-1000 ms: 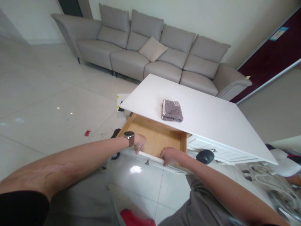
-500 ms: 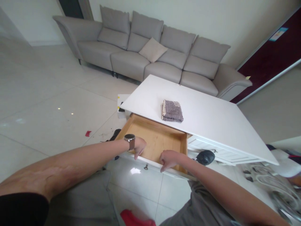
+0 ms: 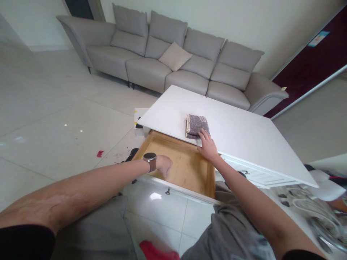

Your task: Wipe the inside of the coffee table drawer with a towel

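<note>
A folded grey-brown towel [image 3: 197, 125] with a pale edge lies near the front edge of the white coffee table [image 3: 244, 137]. My right hand [image 3: 208, 145] is at its near right corner, fingers stretched out and touching the cloth, not closed round it. Below the towel, a wooden drawer [image 3: 179, 164] is pulled out towards me, with nothing in the part I can see. My left hand [image 3: 164, 165], below a wristwatch [image 3: 150, 157], hangs over the drawer just behind its front panel. Its fingers are curled downward with nothing visible in them.
A small knob [image 3: 168, 191] sits on the drawer front. Behind the table stands a long grey sofa [image 3: 149, 72] with a beige cushion [image 3: 175, 56]. A white box [image 3: 139, 122] is by the table's left end. Red scraps [image 3: 100, 154] lie on the floor, and hoses [image 3: 311, 206] at right.
My right hand has left the drawer's front edge and reached forward to the towel, its fingers spreading. The left hand has come off the front edge and shifted slightly right, over the drawer.
</note>
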The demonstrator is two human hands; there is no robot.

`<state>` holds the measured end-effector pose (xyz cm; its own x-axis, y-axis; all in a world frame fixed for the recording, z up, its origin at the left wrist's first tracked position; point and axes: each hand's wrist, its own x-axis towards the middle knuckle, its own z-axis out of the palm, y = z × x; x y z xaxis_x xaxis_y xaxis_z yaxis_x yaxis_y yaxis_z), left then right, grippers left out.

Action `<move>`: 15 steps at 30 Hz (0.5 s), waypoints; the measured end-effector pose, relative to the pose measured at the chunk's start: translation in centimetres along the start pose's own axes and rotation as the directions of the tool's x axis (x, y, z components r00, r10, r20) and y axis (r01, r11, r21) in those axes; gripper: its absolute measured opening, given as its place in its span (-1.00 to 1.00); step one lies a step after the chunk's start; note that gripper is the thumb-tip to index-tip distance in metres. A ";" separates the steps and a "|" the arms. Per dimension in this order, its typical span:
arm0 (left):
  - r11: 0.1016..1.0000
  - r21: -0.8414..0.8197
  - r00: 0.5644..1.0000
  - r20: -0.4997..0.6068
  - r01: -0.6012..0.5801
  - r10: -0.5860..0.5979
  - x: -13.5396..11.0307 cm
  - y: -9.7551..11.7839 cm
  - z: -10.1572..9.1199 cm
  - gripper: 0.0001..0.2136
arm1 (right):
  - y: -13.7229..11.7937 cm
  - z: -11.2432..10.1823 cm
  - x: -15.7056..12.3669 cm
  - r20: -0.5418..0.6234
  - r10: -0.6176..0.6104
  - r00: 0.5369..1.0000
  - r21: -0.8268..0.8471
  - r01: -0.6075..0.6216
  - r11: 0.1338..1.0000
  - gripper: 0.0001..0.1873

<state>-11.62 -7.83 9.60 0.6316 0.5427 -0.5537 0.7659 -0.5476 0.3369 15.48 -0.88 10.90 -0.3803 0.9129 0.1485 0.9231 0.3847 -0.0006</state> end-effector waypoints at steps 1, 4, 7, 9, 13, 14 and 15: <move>1.000 0.031 1.000 -0.027 -0.004 0.005 -0.2 0.2 -0.3 -0.93 | 0.4 0.2 0.4 -0.003 0.027 1.000 -0.017 -0.027 0.999 -0.14; 0.997 0.070 0.997 -0.080 -0.014 0.020 -0.5 0.6 -1.0 -0.92 | 0.9 0.7 1.3 0.014 0.075 0.997 -0.052 -0.075 0.996 -0.09; 0.998 0.056 0.995 -0.103 -0.008 0.013 -0.6 0.7 -1.3 -0.89 | 0.9 1.0 1.6 0.035 0.089 0.995 -0.094 -0.085 0.992 -0.13; 0.998 0.056 0.994 -0.113 -0.006 0.012 -0.6 0.6 -1.4 -0.86 | 0.8 1.0 1.5 0.036 0.075 0.997 -0.115 -0.070 0.991 -0.23; 0.997 0.074 0.993 -0.121 0.003 0.006 -0.8 0.7 -1.8 -0.76 | 0.3 0.4 0.9 0.047 0.036 0.998 -0.107 -0.030 0.994 -0.45; 0.997 0.078 0.992 -0.127 0.009 0.001 -0.9 0.7 -1.9 -0.74 | 0.1 0.1 0.7 0.055 0.044 0.998 -0.097 -0.038 0.995 -0.50; 0.997 0.079 0.990 -0.140 0.015 -0.004 -1.0 0.8 -2.0 -0.72 | -0.1 -0.3 0.5 0.060 0.060 0.996 -0.080 -0.055 0.995 -0.56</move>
<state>-11.36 -7.52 11.96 0.6393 0.6289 -0.4425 0.7634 -0.5882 0.2670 15.19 -0.47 11.28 -0.3271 0.9408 0.0884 0.9442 0.3217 0.0701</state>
